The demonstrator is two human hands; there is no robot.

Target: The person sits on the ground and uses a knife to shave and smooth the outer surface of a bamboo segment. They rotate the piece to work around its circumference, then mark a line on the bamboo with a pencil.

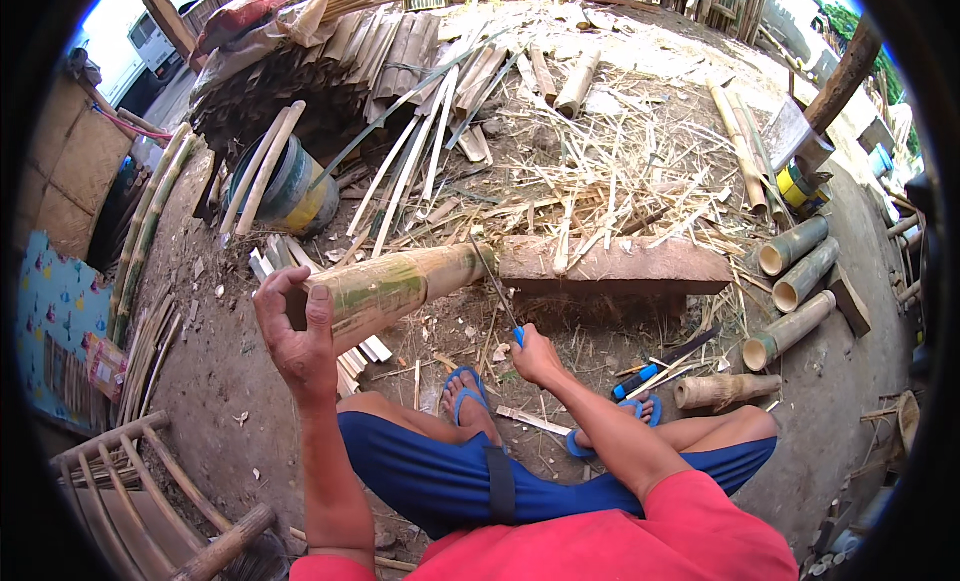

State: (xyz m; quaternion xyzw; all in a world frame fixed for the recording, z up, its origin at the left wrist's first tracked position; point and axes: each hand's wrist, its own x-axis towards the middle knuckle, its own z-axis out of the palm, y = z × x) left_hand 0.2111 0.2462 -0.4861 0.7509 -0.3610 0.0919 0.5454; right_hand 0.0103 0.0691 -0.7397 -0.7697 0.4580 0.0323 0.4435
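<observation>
My left hand (298,331) grips the near end of a thick bamboo tube (395,289), thumb on the rim and fingers around its far side. The tube slants up to the right, its far end beside a long wooden block (615,264). In my right hand (538,357) is the blue handle of a long, narrow-bladed knife (496,284). Its blade points up and away from me, at the tube's far end; I cannot tell whether it is cutting in. My feet, in blue flip-flops, are below the knife.
Cut bamboo tubes (792,244) lie at the right, near a dark blade with a blue handle (640,381). Split strips and shavings (620,161) cover the ground ahead. A bucket (290,186) stands at the far left, a bamboo rack (165,501) at lower left.
</observation>
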